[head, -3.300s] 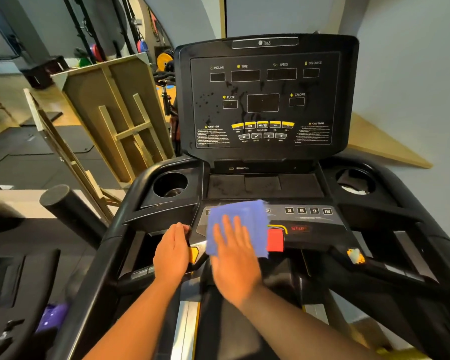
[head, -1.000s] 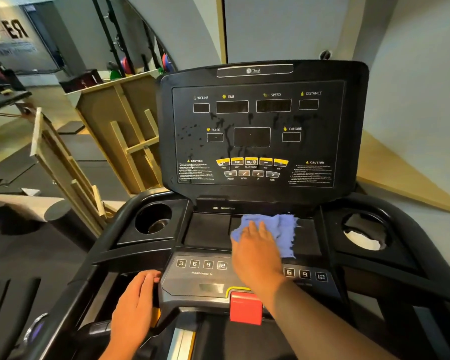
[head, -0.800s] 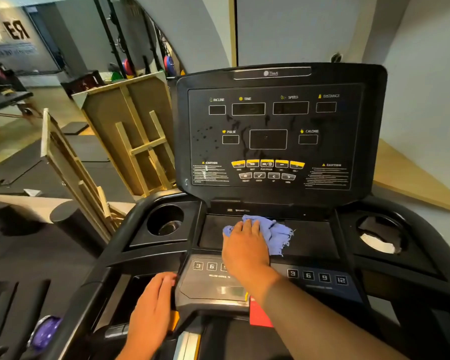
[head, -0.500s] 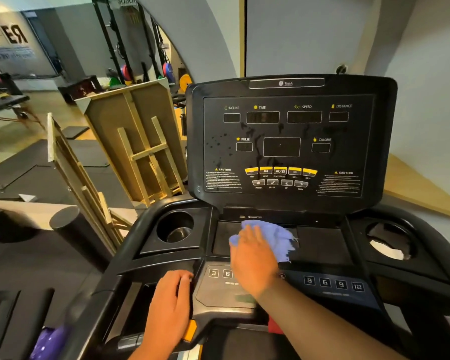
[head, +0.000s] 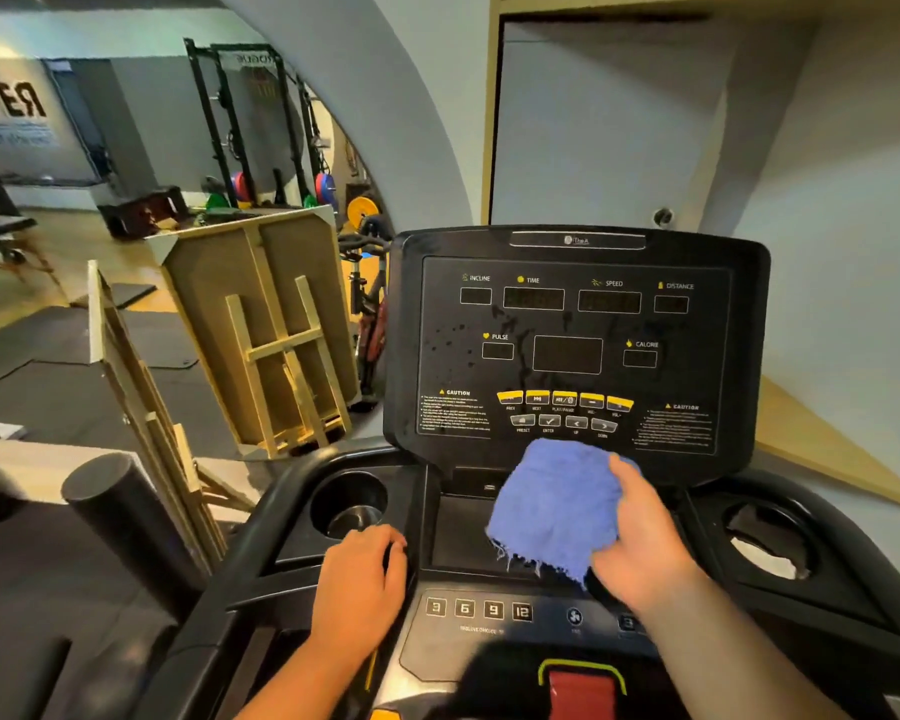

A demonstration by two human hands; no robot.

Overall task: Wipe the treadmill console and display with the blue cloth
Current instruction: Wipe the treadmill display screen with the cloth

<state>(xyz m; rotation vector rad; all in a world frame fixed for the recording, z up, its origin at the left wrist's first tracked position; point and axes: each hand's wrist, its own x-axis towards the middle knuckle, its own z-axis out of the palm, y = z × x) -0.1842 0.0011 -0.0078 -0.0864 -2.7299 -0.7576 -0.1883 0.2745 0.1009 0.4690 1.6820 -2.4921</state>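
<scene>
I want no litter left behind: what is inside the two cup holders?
The right cup holder holds something white and crumpled, likely paper. The left cup holder shows only a shiny bottom; its near side is hidden by the rim.

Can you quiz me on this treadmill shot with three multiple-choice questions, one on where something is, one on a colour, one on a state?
1. Where is the left hand?
A. On the console edge beside the left cup holder
B. Pressing the display
C. Inside the right cup holder

2. What colour are the top-row buttons on the display?
A. Green
B. Yellow
C. White

3. What state is the blue cloth in?
A. Folded on the floor
B. Draped over the display top
C. Bunched in the right hand, lifted toward the display's lower edge

Answers: A, the hand rests by that holder; B, the five buttons are yellow; C, the right hand grips it there.
</scene>
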